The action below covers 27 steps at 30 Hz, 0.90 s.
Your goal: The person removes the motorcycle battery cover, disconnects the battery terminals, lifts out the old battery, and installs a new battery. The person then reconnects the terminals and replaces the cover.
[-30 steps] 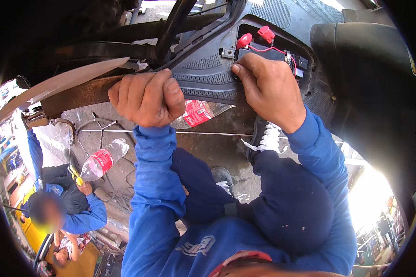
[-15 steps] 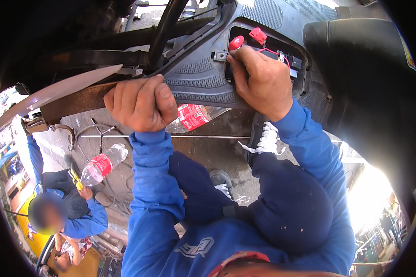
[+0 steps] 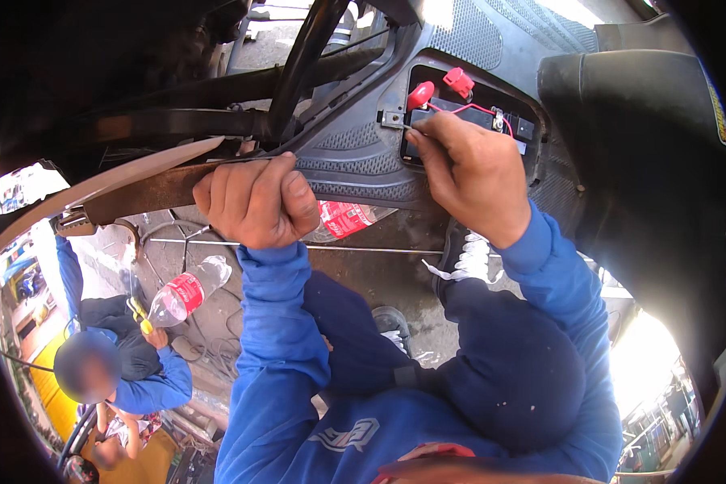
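Note:
My right hand is closed in a pinch at the opening of a black ribbed footboard. A thin sliver shows at its fingertips, too small to name, beside a metal tab with a hole. Inside the opening lies a black battery, partly hidden by my fingers, with a red wire across it. A red rubber cap and a red connector stick up behind. At the footboard's near left edge my left hand is curled into a fist; what its fingers close on is hidden.
A black seat stands to the right. A clear bottle with a red label lies under the footboard's near edge. At lower left a co-worker in blue sleeves holds another bottle. Cables trail over the ground.
The view has shifted a little, so everything sits slightly lower and further right. My right fingers have drawn back a bit from the tab, showing more of the battery. My left hand stays at the edge.

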{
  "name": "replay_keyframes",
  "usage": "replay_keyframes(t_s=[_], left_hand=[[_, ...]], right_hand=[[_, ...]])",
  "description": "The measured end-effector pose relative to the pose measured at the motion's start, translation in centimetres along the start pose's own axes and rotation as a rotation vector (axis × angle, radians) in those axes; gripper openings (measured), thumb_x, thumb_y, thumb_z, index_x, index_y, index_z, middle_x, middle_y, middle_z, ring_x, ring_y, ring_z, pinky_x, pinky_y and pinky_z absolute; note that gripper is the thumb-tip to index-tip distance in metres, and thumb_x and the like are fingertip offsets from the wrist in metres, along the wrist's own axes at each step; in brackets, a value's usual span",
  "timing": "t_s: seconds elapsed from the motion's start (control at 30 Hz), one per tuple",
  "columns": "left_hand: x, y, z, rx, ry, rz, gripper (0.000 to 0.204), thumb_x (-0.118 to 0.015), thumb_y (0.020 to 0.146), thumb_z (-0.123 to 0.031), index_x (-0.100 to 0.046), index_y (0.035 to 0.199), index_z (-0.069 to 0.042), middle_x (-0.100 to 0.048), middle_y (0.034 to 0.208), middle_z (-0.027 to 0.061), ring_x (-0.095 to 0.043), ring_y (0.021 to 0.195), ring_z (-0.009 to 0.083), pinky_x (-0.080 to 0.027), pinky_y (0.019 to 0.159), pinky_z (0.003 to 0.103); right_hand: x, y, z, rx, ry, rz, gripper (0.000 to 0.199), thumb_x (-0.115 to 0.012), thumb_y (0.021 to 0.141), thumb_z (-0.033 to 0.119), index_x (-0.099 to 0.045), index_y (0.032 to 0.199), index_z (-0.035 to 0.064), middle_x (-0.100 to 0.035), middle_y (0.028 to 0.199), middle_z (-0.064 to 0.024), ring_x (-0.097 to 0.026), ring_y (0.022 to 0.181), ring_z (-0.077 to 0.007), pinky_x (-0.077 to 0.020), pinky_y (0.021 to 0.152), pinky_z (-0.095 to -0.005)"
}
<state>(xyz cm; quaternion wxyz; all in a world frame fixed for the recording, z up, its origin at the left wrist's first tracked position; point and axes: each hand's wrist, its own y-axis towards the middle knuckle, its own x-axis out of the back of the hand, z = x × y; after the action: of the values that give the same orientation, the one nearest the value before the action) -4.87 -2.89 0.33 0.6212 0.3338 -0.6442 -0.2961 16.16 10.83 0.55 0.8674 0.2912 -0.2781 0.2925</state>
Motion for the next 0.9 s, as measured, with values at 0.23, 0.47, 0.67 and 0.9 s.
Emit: replay_keyframes(t_s=[0.23,0.47,0.67,0.9], left_hand=[[0.0,-0.2,0.2,-0.001,-0.015,-0.021,0.030,-0.062,0.098,-0.027,-0.077,0.083,-0.006,-0.071,0.075,0.0046,-0.065,0.068,0.0229,-0.044,0.077,0.038],[-0.3,-0.4,-0.2,0.037,0.021,-0.048,0.039,-0.056,0.100,-0.027,-0.076,0.078,-0.002,-0.068,0.071,0.0098,-0.062,0.068,0.0254,-0.046,0.077,0.041],[-0.9,-0.9,0.2,0.040,-0.028,-0.142,0.034,-0.057,0.101,-0.028,-0.075,0.081,-0.007,-0.068,0.070,0.0033,-0.061,0.063,0.0200,-0.042,0.076,0.037],[-0.7,-0.8,-0.1,0.031,0.078,-0.106,0.034,-0.056,0.101,-0.027,-0.073,0.079,-0.007,-0.067,0.069,0.0034,-0.058,0.064,0.0200,-0.043,0.078,0.037]], right_hand=[[0.4,-0.6,0.0,0.001,0.096,0.219,0.011,-0.076,0.094,0.010,-0.069,0.090,0.0028,-0.068,0.073,-0.0173,-0.069,0.066,-0.0379,-0.0517,0.058,-0.0439],[1.6,-1.0,-1.4,0.017,0.102,0.222,0.019,-0.075,0.093,0.020,-0.064,0.086,0.0066,-0.066,0.070,-0.0136,-0.068,0.065,-0.0378,-0.0513,0.056,-0.0484],[2.1,-1.3,-1.9,0.074,0.119,0.253,0.017,-0.075,0.092,0.018,-0.064,0.084,0.0075,-0.066,0.072,-0.0102,-0.068,0.066,-0.0338,-0.0510,0.055,-0.0456],[1.9,-1.4,-2.5,0.075,0.242,0.161,0.015,-0.077,0.090,0.017,-0.067,0.085,0.0077,-0.066,0.072,-0.0090,-0.068,0.064,-0.0328,-0.0509,0.054,-0.0439]])
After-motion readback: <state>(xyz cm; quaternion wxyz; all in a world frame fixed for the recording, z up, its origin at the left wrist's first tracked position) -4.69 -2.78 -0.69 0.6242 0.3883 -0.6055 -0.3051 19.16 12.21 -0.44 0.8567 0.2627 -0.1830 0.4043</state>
